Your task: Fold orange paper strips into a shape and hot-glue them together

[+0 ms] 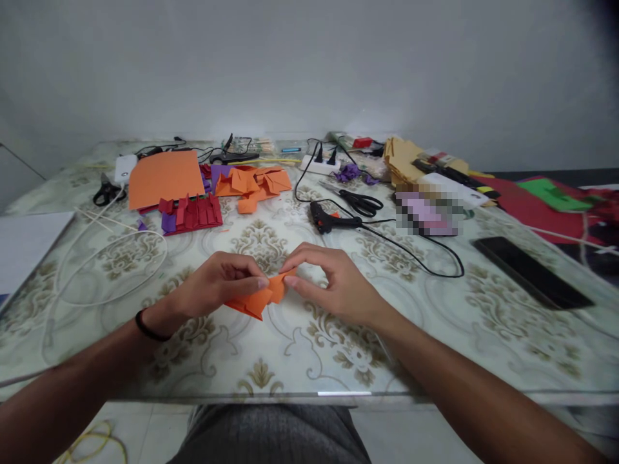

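Observation:
Between my two hands, just above the patterned tablecloth, is a folded orange paper piece [251,303]. My left hand [225,283] is closed on its left and upper part, thumb on top. The thumb and index finger of my right hand [329,277] pinch its upper right corner. Its lower edge points toward me and shows several creases. The fingertips of my left hand behind the paper are partly hidden.
A black glue gun [333,219] and black scissors [360,201] lie beyond my hands. Orange sheets [167,179], red folded strips [198,214] and orange folded pieces [254,185] are at back left. A phone [532,270] lies right; a white cable loops left.

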A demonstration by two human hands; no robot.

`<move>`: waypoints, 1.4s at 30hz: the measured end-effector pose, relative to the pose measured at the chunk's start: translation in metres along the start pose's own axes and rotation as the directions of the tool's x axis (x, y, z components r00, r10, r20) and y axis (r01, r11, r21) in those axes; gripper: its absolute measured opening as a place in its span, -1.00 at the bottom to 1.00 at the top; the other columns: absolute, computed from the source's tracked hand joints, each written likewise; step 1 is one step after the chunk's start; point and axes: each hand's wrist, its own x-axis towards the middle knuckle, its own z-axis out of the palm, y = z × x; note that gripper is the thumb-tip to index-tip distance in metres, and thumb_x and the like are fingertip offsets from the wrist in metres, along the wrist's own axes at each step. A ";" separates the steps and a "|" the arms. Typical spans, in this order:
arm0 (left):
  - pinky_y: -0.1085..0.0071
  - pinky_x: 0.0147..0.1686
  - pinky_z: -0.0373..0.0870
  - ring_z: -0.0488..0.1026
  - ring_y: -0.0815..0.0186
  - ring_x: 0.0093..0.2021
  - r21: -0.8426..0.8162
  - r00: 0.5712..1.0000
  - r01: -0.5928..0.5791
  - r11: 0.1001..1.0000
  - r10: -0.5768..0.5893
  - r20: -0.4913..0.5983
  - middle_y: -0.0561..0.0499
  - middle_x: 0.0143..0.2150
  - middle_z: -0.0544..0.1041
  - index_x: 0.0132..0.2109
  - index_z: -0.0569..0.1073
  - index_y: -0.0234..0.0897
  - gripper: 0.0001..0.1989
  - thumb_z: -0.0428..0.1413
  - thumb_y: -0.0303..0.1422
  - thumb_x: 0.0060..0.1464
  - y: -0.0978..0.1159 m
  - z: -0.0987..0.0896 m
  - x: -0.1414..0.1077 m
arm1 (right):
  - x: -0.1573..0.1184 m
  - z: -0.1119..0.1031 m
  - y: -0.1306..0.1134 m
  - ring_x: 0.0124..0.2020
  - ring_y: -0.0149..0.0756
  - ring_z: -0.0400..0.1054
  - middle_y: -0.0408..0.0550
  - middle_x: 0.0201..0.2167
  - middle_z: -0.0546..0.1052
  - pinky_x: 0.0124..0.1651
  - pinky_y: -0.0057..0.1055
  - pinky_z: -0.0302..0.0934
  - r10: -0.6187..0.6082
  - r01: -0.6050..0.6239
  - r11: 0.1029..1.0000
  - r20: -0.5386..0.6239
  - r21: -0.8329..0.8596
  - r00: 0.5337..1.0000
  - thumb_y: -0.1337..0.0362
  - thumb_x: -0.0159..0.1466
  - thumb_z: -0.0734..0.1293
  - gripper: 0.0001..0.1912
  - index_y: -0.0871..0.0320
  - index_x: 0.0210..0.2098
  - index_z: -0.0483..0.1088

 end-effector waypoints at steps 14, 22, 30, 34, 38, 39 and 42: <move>0.44 -0.26 0.57 0.63 0.31 -0.24 0.096 0.999 0.040 0.995 -0.041 0.008 -0.01 -0.26 0.68 -0.04 0.62 -0.27 -0.68 0.35 -0.42 0.00 -0.006 -0.009 0.002 | 0.000 0.002 -0.002 -0.45 -0.40 0.40 -0.17 -0.45 0.60 -0.34 -0.47 0.21 0.160 -0.159 0.986 0.020 -0.056 0.987 0.34 0.30 0.38 -0.88 0.16 -0.38 0.53; 0.47 -0.31 0.58 0.64 0.30 -0.33 0.300 0.992 0.007 0.954 0.031 -0.119 -0.02 -0.33 0.71 -0.20 0.67 -0.28 -0.88 0.28 -0.35 0.12 -0.004 -0.006 0.000 | -0.001 0.004 0.002 -0.35 -0.33 0.46 -0.10 -0.38 0.59 -0.22 -0.39 0.29 0.053 -0.052 0.989 0.011 -0.138 0.999 0.34 0.31 0.40 -0.90 0.14 -0.34 0.56; 0.50 -0.41 0.48 0.59 0.32 -0.36 0.415 0.985 -0.037 0.909 0.102 -0.136 -0.01 -0.34 0.71 -0.24 0.70 -0.28 -0.83 0.24 -0.29 0.19 -0.001 -0.004 -0.001 | -0.003 0.009 0.003 -0.34 -0.34 0.45 -0.10 -0.40 0.58 -0.23 -0.40 0.30 0.004 -0.003 0.988 0.006 -0.154 1.000 0.33 0.34 0.40 -0.88 0.13 -0.34 0.57; 0.49 -0.43 0.44 0.57 0.31 -0.37 0.355 0.994 -0.016 0.935 0.053 -0.094 -0.03 -0.33 0.71 -0.24 0.71 -0.29 -0.79 0.23 -0.26 0.19 -0.005 -0.008 0.000 | -0.003 0.009 0.001 -0.35 -0.34 0.45 -0.11 -0.41 0.57 -0.23 -0.40 0.31 -0.014 0.013 0.990 -0.006 -0.140 1.000 0.33 0.35 0.39 -0.87 0.13 -0.34 0.57; 0.48 -0.44 0.43 0.56 0.30 -0.39 0.381 0.994 0.021 0.924 0.023 -0.109 -0.05 -0.34 0.71 -0.24 0.72 -0.28 -0.81 0.25 -0.27 0.17 -0.005 -0.007 -0.001 | -0.003 0.010 0.000 -0.38 -0.36 0.44 -0.11 -0.42 0.56 -0.26 -0.42 0.30 0.019 -0.018 0.995 0.004 -0.103 1.000 0.33 0.34 0.39 -0.86 0.14 -0.36 0.56; 0.48 -0.46 0.41 0.55 0.30 -0.40 0.407 0.993 0.014 0.914 0.035 -0.114 -0.05 -0.34 0.71 -0.25 0.72 -0.27 -0.81 0.25 -0.27 0.17 -0.005 -0.006 -0.002 | -0.003 0.010 0.001 -0.39 -0.37 0.43 -0.11 -0.42 0.56 -0.27 -0.42 0.29 0.027 -0.026 0.995 0.009 -0.101 1.000 0.34 0.34 0.39 -0.86 0.15 -0.36 0.56; 0.51 -0.50 0.35 0.51 0.34 -0.43 0.487 0.987 -0.069 0.871 0.131 -0.094 -0.02 -0.40 0.68 -0.26 0.72 -0.27 -0.81 0.23 -0.30 0.18 -0.002 -0.004 -0.004 | -0.003 0.012 0.001 -0.35 -0.34 0.45 -0.09 -0.40 0.57 -0.24 -0.40 0.30 0.055 -0.050 0.992 0.041 -0.112 0.998 0.35 0.33 0.39 -0.88 0.15 -0.36 0.54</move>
